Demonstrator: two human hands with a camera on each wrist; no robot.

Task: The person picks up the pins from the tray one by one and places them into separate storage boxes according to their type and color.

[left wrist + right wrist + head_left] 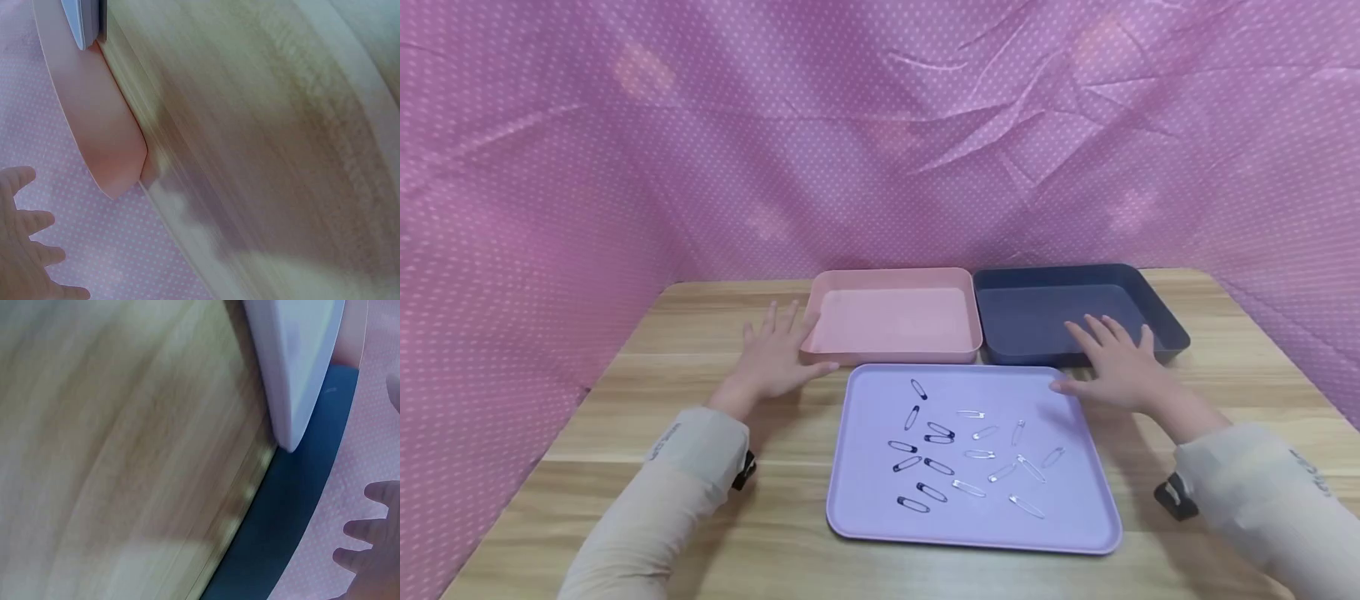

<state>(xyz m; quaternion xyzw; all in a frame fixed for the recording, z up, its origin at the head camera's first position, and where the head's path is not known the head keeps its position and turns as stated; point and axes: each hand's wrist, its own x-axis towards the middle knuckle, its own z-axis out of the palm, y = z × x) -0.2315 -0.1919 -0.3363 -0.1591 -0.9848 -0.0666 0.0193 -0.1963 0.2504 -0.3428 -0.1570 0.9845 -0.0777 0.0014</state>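
A lavender tray (880, 521) lies at the front of the table. Black safety pins (913, 504) are scattered over its left half, silver safety pins (1026, 506) over its right half. Behind it stand a pink tray (895, 321) on the left and a dark blue tray (1045, 312) on the right, side by side. My left hand (775, 358), fingers spread, hovers beside the pink tray's left end and holds nothing. My right hand (1120, 367) is spread over the front right of the dark tray, near the lavender tray's far right corner, also holding nothing. Both wrist views show spread fingertips.
The wooden table (647, 417) extends on both sides of the trays. Pink dotted cloth (850, 167) hangs behind the table and along its left and right sides. A black device sits at each wrist, under beige sleeves (692, 458).
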